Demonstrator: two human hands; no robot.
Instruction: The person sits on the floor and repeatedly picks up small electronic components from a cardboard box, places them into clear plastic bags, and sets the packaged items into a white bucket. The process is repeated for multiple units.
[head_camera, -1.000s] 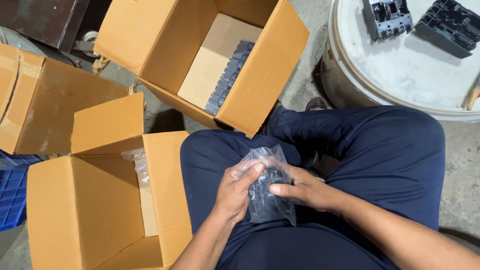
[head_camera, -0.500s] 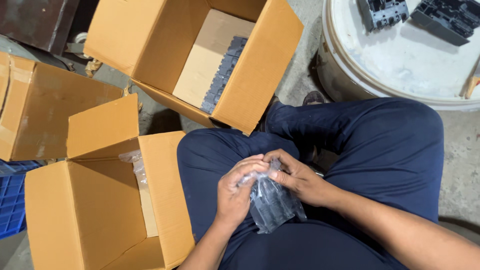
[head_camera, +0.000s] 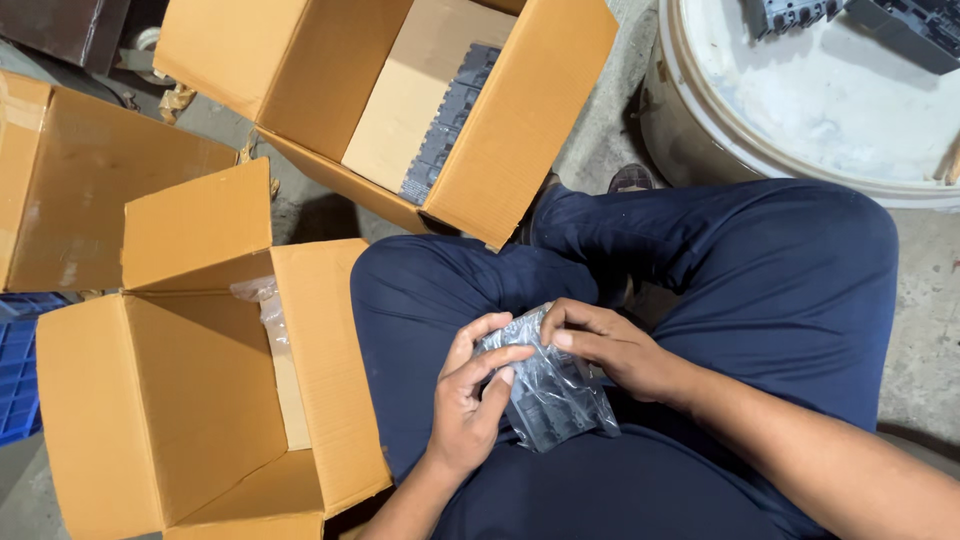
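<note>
Both hands (head_camera: 540, 375) pinch a plastic-bagged, seemingly dark part (head_camera: 550, 395) on the lap, open cardboard boxes (head_camera: 180, 420) alongside.

Concrete floor (head_camera: 930, 300): three open cardboard boxes (head_camera: 180, 420), white drum (head_camera: 720, 130).

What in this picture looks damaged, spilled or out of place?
Nothing stands out. Both hands, left hand and right hand, hold a dark part in a clear bag over the lap. The open cardboard boxes look intact, and nothing is spilled.
</note>
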